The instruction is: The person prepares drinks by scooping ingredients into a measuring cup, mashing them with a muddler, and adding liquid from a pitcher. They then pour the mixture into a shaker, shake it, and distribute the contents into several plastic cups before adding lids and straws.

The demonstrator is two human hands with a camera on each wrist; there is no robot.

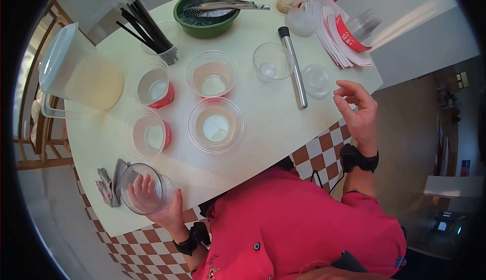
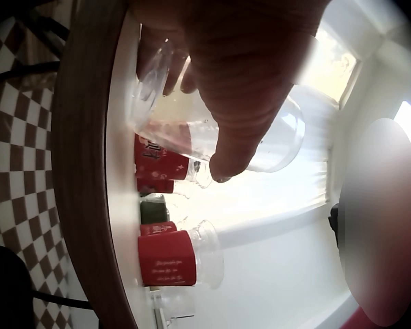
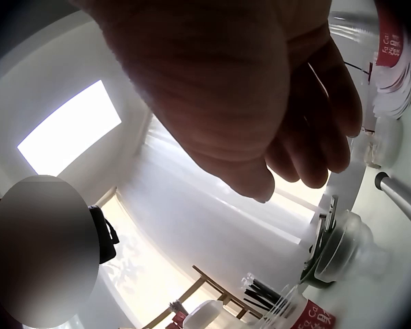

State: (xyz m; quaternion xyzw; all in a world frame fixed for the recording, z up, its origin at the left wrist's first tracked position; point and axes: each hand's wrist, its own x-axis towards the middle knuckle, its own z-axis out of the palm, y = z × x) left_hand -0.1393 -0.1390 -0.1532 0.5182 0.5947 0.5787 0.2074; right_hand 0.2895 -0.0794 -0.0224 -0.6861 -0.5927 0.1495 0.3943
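Note:
My left hand (image 1: 169, 215) grips a clear cup (image 1: 132, 208) near the table's left front corner, with fingers round its far side and the thumb (image 2: 231, 154) along the near side. In the left wrist view the clear cup is tilted and looks see-through with a thick base. Just beyond it lies a crumpled grey cloth (image 1: 117, 184). My right hand (image 1: 360, 118) hovers at the right edge of the table, fingers loosely bent and holding nothing. Nearest to it are a clear plastic lid (image 1: 317, 81) and a steel muddler (image 1: 296, 72) with a black end.
Several clear cups with red sleeves (image 1: 167, 95) stand mid-table; one cup (image 1: 216, 132) has a little something in its bottom. A pitcher (image 1: 96, 80) stands left, black straws (image 1: 144, 27) and a green bowl (image 1: 205, 31) with tongs behind. Another clear cup (image 1: 276, 57) and stacked sleeves (image 1: 336, 39) are right.

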